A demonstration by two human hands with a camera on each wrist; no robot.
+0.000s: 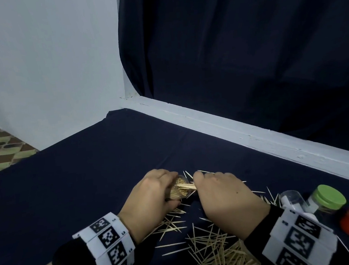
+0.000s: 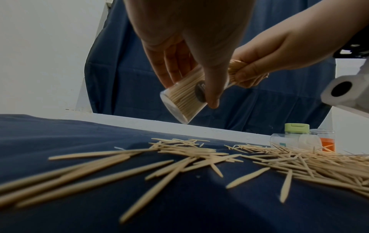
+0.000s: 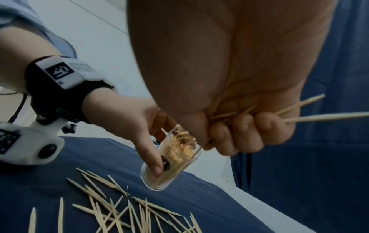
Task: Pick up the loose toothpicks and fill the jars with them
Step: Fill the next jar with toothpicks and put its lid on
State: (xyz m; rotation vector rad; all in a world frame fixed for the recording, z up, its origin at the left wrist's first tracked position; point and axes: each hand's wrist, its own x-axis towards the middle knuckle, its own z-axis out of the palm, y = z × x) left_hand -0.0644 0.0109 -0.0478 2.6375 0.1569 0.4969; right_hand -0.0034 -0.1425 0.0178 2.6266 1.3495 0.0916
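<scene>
My right hand (image 1: 220,193) fingers (image 3: 237,135) clamp a toothpick bundle (image 1: 187,186) at the mouth of the clear jar (image 2: 185,97), which my left hand (image 1: 151,194) grips tilted at frame centre. It looks nearly full; loose toothpicks (image 1: 216,248) litter the desk (image 1: 69,182) below, and an empty jar (image 1: 291,199) lies lower right.
</scene>
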